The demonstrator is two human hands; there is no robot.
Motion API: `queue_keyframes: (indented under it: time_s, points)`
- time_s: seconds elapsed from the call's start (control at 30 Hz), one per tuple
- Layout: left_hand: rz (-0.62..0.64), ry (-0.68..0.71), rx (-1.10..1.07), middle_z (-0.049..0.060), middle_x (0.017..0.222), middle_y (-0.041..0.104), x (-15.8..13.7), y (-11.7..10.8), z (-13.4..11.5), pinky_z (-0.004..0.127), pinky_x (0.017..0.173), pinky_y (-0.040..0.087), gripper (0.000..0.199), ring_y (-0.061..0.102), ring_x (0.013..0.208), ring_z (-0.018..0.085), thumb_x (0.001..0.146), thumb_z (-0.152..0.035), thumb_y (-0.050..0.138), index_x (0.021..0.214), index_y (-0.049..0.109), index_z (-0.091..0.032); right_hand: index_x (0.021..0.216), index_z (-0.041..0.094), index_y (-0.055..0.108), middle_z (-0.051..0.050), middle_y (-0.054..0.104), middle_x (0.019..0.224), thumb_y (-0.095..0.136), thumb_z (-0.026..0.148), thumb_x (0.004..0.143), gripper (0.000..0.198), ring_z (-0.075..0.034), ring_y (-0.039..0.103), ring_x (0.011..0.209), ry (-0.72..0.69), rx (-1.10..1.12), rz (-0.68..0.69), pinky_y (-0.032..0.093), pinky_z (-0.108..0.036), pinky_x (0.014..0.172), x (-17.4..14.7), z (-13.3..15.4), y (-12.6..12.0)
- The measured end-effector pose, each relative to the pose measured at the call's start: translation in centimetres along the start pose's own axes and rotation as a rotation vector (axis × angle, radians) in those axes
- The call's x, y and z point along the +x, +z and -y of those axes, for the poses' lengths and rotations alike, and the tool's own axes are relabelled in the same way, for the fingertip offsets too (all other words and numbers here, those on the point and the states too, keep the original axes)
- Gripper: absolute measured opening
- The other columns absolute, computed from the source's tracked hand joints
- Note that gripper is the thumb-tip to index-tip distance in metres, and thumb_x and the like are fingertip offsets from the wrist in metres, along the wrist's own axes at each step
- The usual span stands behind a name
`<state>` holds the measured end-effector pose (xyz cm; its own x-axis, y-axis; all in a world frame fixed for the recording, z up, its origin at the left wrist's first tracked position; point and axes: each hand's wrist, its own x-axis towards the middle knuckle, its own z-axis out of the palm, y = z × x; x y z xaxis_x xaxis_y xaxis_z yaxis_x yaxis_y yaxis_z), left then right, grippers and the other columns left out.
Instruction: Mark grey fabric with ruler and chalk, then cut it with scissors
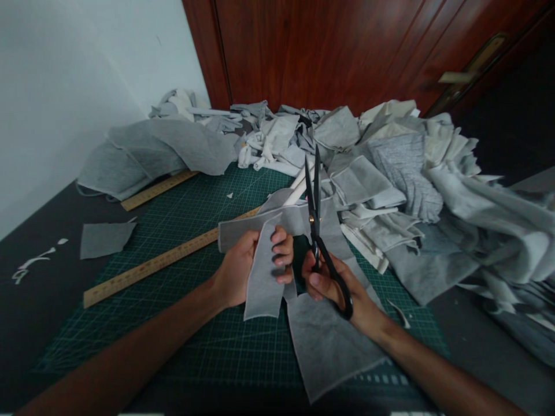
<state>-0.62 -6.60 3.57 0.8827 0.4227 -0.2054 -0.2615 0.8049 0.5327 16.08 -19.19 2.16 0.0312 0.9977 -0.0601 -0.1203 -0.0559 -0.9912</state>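
Observation:
My left hand [237, 270] is closed around a strip of grey fabric [265, 271], its fingers curled over the right side of the strip. My right hand [333, 280] grips black-handled scissors [313, 219] by the loops. The blades point up and away from me, slightly parted, with no cloth between them. Below and behind the hands, a larger grey fabric piece [332, 341] lies on the green cutting mat [182, 335]. Another flat grey piece [236, 231] lies just beyond my left hand, over a wooden ruler [151, 266].
Heaped fabric scraps [277, 136] line the far side, below a brown door [329, 52]. More cloth [498, 214] piles up at the right. A second ruler [158, 189] sits partly under grey cloth [143, 150]. At the left are a small grey piece [106, 240] and thin offcuts [34, 263].

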Motion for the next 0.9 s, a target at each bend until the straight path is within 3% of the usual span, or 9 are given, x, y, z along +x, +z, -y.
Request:
queue_keyframes:
  time_s: [0.1,0.23,0.3,0.4,0.5,0.6,0.77,0.9]
  points:
    - [0.02,0.017,-0.025,-0.001,0.08,0.036,-0.1,-0.1,-0.1,0.027,0.059,0.053,0.012,0.041,0.07,0.016,0.082,-0.026,0.068,0.081,0.059,-0.019,0.097,0.024,0.054,0.005,0.049,0.077,0.077,0.061,0.095,0.044,-0.013,0.043,0.064,-0.012,0.015,-0.004,0.038,-0.029,0.062,0.0,0.3,0.1]
    - [0.052,0.008,-0.049,-0.002,0.081,0.042,-0.2,0.1,-0.2,0.031,0.061,0.057,0.033,0.046,0.071,0.016,0.085,-0.043,0.081,0.082,0.058,-0.02,0.096,0.025,0.054,0.005,0.05,0.078,0.078,0.058,0.095,0.041,-0.013,0.044,0.064,-0.025,0.056,-0.015,0.038,-0.028,0.061,0.2,0.6,0.1]
    - [0.066,0.036,-0.057,-0.002,0.081,0.045,-0.3,0.3,-0.2,0.032,0.065,0.06,0.038,0.05,0.072,0.015,0.082,-0.043,0.087,0.082,0.057,-0.02,0.096,0.025,0.055,0.005,0.05,0.079,0.078,0.055,0.096,0.038,-0.012,0.044,0.064,-0.033,0.058,-0.016,0.04,-0.028,0.062,0.2,0.6,0.0]
    - [0.092,0.126,-0.062,-0.001,0.084,0.054,-0.5,0.7,-0.4,0.035,0.075,0.063,0.033,0.058,0.077,0.017,0.074,-0.026,0.089,0.083,0.057,-0.021,0.098,0.026,0.055,0.003,0.057,0.085,0.078,0.049,0.095,0.033,-0.014,0.052,0.072,-0.057,0.053,-0.031,0.045,-0.028,0.067,0.3,0.2,0.0]
    - [0.043,0.224,-0.062,0.002,0.09,0.063,-0.9,1.0,-1.1,0.036,0.088,0.064,0.022,0.066,0.088,0.019,0.074,-0.021,0.08,0.083,0.059,-0.021,0.105,0.026,0.055,-0.002,0.069,0.105,0.08,0.036,0.092,0.03,-0.016,0.058,0.083,-0.053,0.035,-0.031,0.049,-0.03,0.074,0.4,-0.1,0.0]
    - [-0.044,0.32,0.001,0.005,0.103,0.072,-1.3,1.4,-1.8,0.036,0.098,0.062,0.017,0.071,0.102,0.022,0.076,-0.022,0.075,0.082,0.06,-0.021,0.108,0.027,0.054,-0.003,0.072,0.118,0.082,0.027,0.088,0.034,-0.01,0.05,0.068,-0.037,0.047,0.002,0.044,-0.027,0.064,0.6,-0.3,0.0]
    - [-0.063,0.355,0.1,0.006,0.13,0.075,-1.6,2.0,-1.7,0.042,0.102,0.062,0.015,0.072,0.121,0.027,0.081,-0.028,0.072,0.087,0.06,-0.024,0.1,0.025,0.055,0.007,0.061,0.085,0.083,0.023,0.083,0.033,-0.01,0.042,0.062,-0.014,0.119,0.105,0.04,-0.025,0.06,0.9,-0.1,0.1]
    - [-0.012,0.423,0.18,0.005,0.137,0.074,-1.4,2.8,-0.8,0.045,0.111,0.058,0.018,0.07,0.127,0.027,0.083,-0.029,0.075,0.094,0.06,-0.027,0.095,0.024,0.054,0.008,0.056,0.08,0.087,0.026,0.078,0.037,-0.01,0.043,0.064,0.027,0.238,0.117,0.039,-0.025,0.061,0.8,0.0,0.8]
